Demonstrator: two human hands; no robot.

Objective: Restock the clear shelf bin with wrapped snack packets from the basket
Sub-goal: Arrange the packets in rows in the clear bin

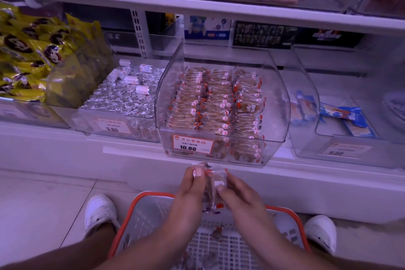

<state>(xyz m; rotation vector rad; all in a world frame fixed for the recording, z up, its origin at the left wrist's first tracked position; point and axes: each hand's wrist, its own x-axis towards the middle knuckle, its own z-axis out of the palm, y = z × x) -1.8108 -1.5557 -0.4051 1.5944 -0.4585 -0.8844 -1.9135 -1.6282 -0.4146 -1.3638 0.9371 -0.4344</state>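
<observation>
The clear shelf bin [282,103] stands pulled forward on the lowest shelf, with an orange 10.80 price tag on its front. Rows of wrapped snack packets [215,103] fill it. Just below the bin's front, my left hand [192,188] and my right hand [235,195] together hold a small stack of the same clear-wrapped packets [215,184], fingers curled round its two sides. Under my hands sits the white basket with an orange rim [140,208]; a few loose packets [217,231] lie on its bottom.
Left of the bin is a clear bin of silver-wrapped sweets [125,94], then yellow snack bags [28,61]. To the right, a clear bin with blue packets [341,116]. A shelf board [197,6] runs overhead. My white shoes [99,210] flank the basket on the tiled floor.
</observation>
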